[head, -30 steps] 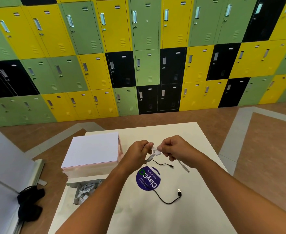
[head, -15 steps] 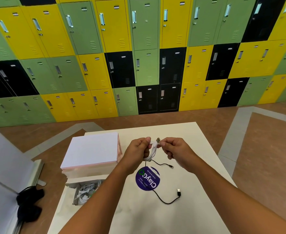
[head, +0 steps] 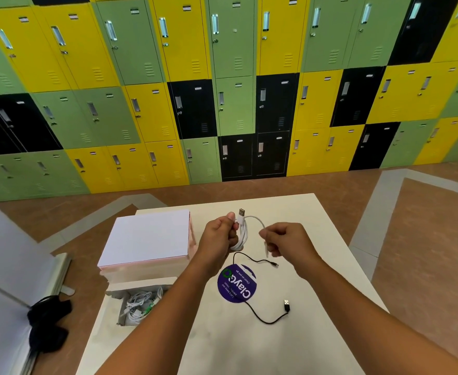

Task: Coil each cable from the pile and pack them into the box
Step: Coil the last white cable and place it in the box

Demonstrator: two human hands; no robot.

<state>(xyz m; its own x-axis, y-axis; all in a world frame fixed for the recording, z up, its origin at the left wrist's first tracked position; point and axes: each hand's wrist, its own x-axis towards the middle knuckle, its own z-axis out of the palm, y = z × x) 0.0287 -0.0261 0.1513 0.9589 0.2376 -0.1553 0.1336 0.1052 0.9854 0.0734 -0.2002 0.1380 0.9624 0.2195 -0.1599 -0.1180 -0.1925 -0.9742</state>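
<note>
Two hands work above the table (head: 317, 266), both on the far side of the purple sticker (head: 237, 284). The left hand (head: 219, 236) holds a white cable (head: 243, 235) gathered into several loops. Its grip is curled round the bundle with the thumb on top, and the loops hang out of the inner side of the fist, down toward the sticker's far edge. The cable's USB plug (head: 241, 213) sticks up just past the thumb.

One free strand arcs from the bundle across to the right hand (head: 290, 239), whose grip pinches it between thumb and curled fingers. The short tail dangles below that pinch, above the table.

A black cable (head: 263, 319) lies uncoiled on the table. One small end rests just beyond the sticker. Whether the wire passes under or over the sticker I cannot tell. It curls out on the sticker's near right side to a second plug.

Left of the sticker, at the table's edge, the open box (head: 144, 282) holds coiled white cables (head: 138, 304). Farther left and beyond the sticker sits a flat white-topped stack (head: 146, 236) with pink edges.
</note>
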